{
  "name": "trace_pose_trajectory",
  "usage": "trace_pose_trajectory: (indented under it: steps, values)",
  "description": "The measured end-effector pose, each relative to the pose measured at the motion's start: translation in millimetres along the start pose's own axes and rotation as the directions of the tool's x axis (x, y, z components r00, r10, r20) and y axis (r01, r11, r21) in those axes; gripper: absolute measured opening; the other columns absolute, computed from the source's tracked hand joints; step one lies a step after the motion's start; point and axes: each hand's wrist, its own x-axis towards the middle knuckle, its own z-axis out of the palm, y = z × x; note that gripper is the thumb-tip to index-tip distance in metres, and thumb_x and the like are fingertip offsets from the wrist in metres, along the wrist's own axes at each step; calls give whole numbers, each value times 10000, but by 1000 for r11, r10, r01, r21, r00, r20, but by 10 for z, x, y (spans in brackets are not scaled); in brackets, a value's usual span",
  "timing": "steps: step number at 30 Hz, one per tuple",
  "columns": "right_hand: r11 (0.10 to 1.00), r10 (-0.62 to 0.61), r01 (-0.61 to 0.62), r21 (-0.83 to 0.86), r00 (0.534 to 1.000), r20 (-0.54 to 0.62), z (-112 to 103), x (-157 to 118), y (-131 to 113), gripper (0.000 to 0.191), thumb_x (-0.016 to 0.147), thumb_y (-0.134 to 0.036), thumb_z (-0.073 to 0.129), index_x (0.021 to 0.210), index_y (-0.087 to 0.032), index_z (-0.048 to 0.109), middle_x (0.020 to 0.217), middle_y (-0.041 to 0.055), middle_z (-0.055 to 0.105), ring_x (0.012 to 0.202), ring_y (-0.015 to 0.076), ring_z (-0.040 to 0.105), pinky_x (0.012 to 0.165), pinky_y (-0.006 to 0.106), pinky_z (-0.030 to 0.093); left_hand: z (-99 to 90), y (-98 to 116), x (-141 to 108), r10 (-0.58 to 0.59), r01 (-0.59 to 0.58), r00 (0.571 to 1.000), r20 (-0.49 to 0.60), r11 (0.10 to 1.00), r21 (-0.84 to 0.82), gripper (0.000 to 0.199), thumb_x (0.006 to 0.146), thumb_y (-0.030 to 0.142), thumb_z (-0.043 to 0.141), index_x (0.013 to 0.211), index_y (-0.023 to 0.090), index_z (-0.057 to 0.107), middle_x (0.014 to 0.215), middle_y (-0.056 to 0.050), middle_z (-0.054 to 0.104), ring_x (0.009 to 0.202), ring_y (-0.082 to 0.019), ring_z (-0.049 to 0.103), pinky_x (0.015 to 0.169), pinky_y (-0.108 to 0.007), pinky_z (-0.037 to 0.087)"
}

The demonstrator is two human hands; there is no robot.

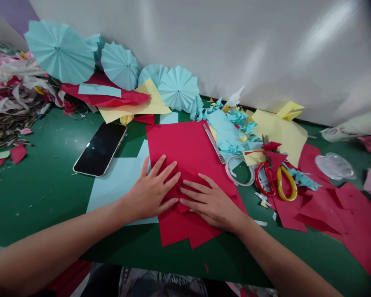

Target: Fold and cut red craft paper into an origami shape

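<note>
Red paper sheets [179,142] lie overlapping in front of me on the green table. My left hand [156,185] rests on their left part with fingers spread. Palm down, my right hand [208,202] lies flat on the same sheets, its fingers pointing left toward the other hand. Neither hand grips anything. A light blue sheet [120,181] sits partly beneath the red ones, under my left wrist. Along the upper right of the red paper lies a slim metallic cutter [214,143], and a roll of clear tape [253,175] is just beside it.
A black phone [100,148] lies at the left. Scissors with red and yellow handles [287,185] rest among scraps at the right, near crumpled red paper [336,210]. Pleated blue paper rosettes [178,88] lean against the wall. Yellow paper [281,132] and a glue bottle [235,98] are behind.
</note>
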Motion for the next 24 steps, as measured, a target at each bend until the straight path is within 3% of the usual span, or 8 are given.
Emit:
trace_pose_trajectory:
  steps: [6, 11, 24]
  values:
    - [999, -9, 8, 43, 1000, 22, -39, 1, 10, 308, 880, -169, 455, 1149, -231, 591, 1216, 19, 612, 1236, 209, 464, 1071, 528, 261, -32, -31, 11, -11, 11, 1000, 7, 1000, 11, 534, 875, 524, 388, 1299, 210, 473, 1429, -156, 350, 1330, -384, 244, 1033, -660, 49]
    - [997, -26, 29, 74, 999, -38, -46, 5, 12, 295, 865, -128, 449, 1097, -199, 616, 1170, 32, 640, 1208, 194, 495, 1072, 511, 270, -46, -74, 35, -11, 12, 1000, -24, 998, 64, 521, 891, 488, 379, 1308, 186, 455, 1431, -201, 327, 1311, -342, 314, 1039, -644, 6]
    - [995, -40, 45, 91, 998, -50, -69, 23, 18, 283, 867, -128, 440, 1074, -197, 622, 1160, 9, 644, 1178, 180, 525, 1065, 476, 302, -79, -52, 34, 0, 3, 1000, -20, 992, 126, 529, 900, 458, 386, 1335, 160, 421, 1430, -212, 322, 1318, -338, 306, 1027, -654, -44]
